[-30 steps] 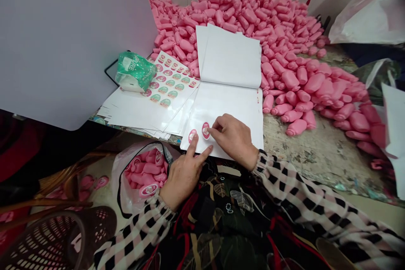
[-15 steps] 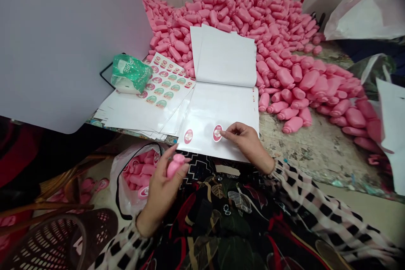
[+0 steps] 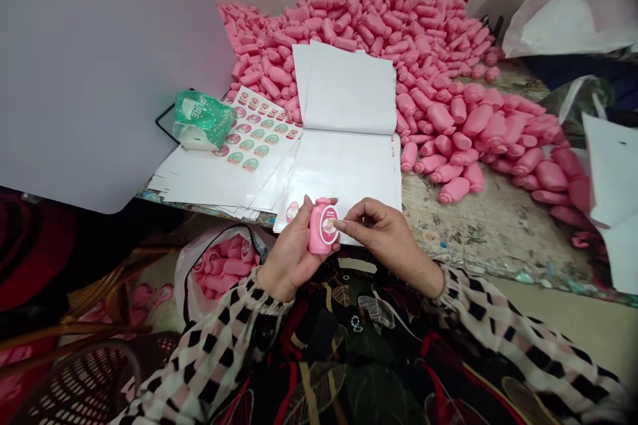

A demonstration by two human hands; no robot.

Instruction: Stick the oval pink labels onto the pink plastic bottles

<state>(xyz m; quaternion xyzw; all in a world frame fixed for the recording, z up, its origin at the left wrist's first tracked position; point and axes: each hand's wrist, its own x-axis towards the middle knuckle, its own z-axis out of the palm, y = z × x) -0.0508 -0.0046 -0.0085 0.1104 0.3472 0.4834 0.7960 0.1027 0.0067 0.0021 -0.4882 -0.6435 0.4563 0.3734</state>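
My left hand (image 3: 293, 254) is closed around a small pink bottle (image 3: 316, 239), held upright over the table's front edge. An oval pink-and-white sticker (image 3: 329, 228) lies against the bottle's front. Thumb and finger of my right hand (image 3: 386, 236) are pinched at the sticker's right side. Behind the hands a white sticker sheet (image 3: 343, 166) lies on the table, its upper part folded back. One more oval sticker (image 3: 292, 212) remains on the sheet, just left of my left thumb and partly covered by it.
A big heap of pink bottles (image 3: 379, 20) covers the table's back and right. Left are printed sticker sheets (image 3: 259, 136) and a green packet (image 3: 202, 121). Below stand a plastic bag (image 3: 187, 262) of labelled bottles and a brown basket (image 3: 80, 378). A grey panel (image 3: 100, 80) blocks the upper left.
The right hand peeled a sticker off the sheet and brought it onto the bottle. My left hand left the sheet, picked up a pink bottle and raised it to the sticker.
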